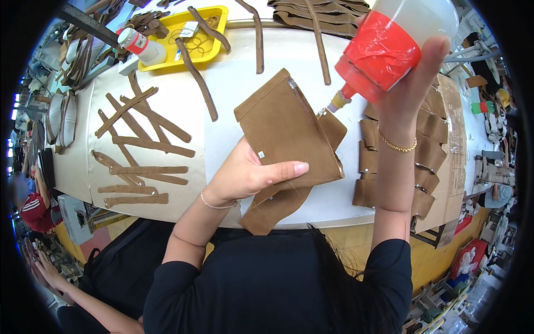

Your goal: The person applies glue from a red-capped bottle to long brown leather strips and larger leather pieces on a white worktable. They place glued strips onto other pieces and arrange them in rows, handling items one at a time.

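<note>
My left hand (pixel 239 172) grips a brown fabric panel (pixel 283 133), thumb on top and the other fingers hidden beneath. A shiny whitish line runs along the panel's right edge. Under it, more brown fabric (pixel 281 206) hangs toward the table's near edge. My right hand (pixel 406 83) is wrapped round a squeeze bottle (pixel 378 53), translucent with a red band and red cap. The bottle is tipped down to the left, its taped nozzle just beside the upper right of the panel. Whether the nozzle touches the fabric, I cannot tell.
Brown strips (pixel 150 139) lie scattered on the left of the pale table (pixel 222 72). A yellow tray (pixel 214 42) and a white bottle (pixel 142 47) stand at the back left. Overlapping brown pieces (pixel 367 161) cover cardboard (pixel 453 150) on the right. Another person's arm (pixel 83 295) shows lower left.
</note>
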Available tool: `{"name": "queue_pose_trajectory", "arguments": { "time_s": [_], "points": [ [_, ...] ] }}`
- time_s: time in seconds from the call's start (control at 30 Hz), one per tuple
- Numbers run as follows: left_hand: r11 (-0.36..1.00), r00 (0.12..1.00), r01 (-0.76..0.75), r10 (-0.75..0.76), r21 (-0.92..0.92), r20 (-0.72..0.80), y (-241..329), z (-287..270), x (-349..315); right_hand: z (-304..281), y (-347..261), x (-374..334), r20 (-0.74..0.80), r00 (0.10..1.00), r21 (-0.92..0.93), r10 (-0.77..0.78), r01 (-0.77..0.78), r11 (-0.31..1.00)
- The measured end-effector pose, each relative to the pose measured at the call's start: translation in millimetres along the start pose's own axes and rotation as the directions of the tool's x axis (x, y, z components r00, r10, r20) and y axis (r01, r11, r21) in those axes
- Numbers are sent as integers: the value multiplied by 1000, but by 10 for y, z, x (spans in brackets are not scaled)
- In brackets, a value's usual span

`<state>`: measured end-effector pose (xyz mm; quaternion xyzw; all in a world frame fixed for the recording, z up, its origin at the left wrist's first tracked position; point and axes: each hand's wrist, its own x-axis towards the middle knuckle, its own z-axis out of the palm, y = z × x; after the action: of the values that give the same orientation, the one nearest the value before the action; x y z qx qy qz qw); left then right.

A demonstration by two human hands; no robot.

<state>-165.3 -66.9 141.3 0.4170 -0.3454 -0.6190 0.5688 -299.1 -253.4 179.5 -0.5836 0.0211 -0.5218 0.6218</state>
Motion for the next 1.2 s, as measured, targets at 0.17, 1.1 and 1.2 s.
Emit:
{"name": "queue_pose_trajectory", "arguments": {
  "time_s": [0.17,1.1,1.2],
  "points": [
    [999,1000,29,-29,41,7,76,-2,-50,305,46,142,-83,996,-51,9,-13,999],
    [999,991,-28,32,32,-132,90,-222,22,14,103,88,-230,969,-180,91,-134,974],
    [998,998,14,-10,53,-65,104,-203,-6,227,33,81,-169,982,86,80,-67,994]
  ]
}}
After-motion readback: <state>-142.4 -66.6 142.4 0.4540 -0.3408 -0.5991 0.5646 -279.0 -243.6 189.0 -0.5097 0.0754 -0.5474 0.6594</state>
